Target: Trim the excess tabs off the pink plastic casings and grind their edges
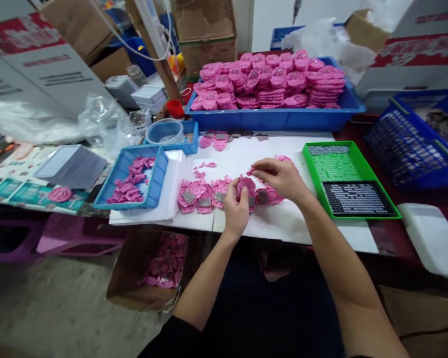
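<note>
Left fingers (232, 191) around pink piece (246, 184); right fingers (263, 165) near

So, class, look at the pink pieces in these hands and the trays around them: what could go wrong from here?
1. The small pink piece in the right hand could slip and get lost near the row of pink parts, which match its colour.
2. The right forearm passes close to the green tray, so a careless sweep might knock it.
3. The stacked pink parts, heaped above the rim of the big blue tray, could topple if bumped.
</note>
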Tool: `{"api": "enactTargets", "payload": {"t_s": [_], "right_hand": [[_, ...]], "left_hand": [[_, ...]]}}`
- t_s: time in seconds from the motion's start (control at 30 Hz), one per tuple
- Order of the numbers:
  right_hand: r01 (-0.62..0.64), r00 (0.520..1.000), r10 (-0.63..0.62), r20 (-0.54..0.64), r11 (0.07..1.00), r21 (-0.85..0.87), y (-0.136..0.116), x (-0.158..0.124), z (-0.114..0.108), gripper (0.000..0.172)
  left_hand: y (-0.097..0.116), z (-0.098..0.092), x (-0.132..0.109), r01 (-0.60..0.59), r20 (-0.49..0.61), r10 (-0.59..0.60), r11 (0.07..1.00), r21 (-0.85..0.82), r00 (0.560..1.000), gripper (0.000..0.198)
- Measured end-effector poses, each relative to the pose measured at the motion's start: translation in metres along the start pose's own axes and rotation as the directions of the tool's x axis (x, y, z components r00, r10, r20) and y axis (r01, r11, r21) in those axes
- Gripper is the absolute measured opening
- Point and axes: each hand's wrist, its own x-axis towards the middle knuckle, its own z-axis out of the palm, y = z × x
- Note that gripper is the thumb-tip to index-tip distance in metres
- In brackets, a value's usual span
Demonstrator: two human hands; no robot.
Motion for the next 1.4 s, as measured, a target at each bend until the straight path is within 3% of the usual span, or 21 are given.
{"api": "enactTargets", "payload": {"t_s": [0.2, 0.47, 0.83, 1.17, 1.4], "right_hand": [[-0.071, 0.994, 0.065, 0.09, 0.996, 0.057, -0.005, 0.003, -0.002, 0.029], [-0.087, 0.996, 0.086, 0.037, 0.996, 0.023, -0.003, 0.005, 0.001, 0.034], [-0.099, 0.992, 0.095, 0.079, 0.994, 0.048, 0.0, 0.003, 0.004, 0.037], [0.046, 0.983, -0.027, 0.181, 0.994, -0.104, 0.003, 0.005, 0.003, 0.026], [0.223, 0.969, -0.192, 0.157, 0.95, -0.217, 0.007, 0.004, 0.01, 0.023]], "left_hand": [[0.002, 0.0, 0.005, 0.012, 0.002, -0.012, 0.999, -0.034, 1.0, 0.034], [0.003, -0.001, 0.008, 0.01, 0.011, -0.009, 1.0, -0.019, 1.0, 0.03], [-0.002, -0.003, 0.007, 0.009, 0.002, -0.009, 1.0, -0.019, 1.0, 0.031], [0.0, -0.002, 0.004, 0.023, 0.015, -0.022, 0.999, -0.047, 1.0, 0.029], [0.003, -0.003, 0.004, 0.013, 0.005, -0.013, 0.999, -0.031, 1.0, 0.032]]}}
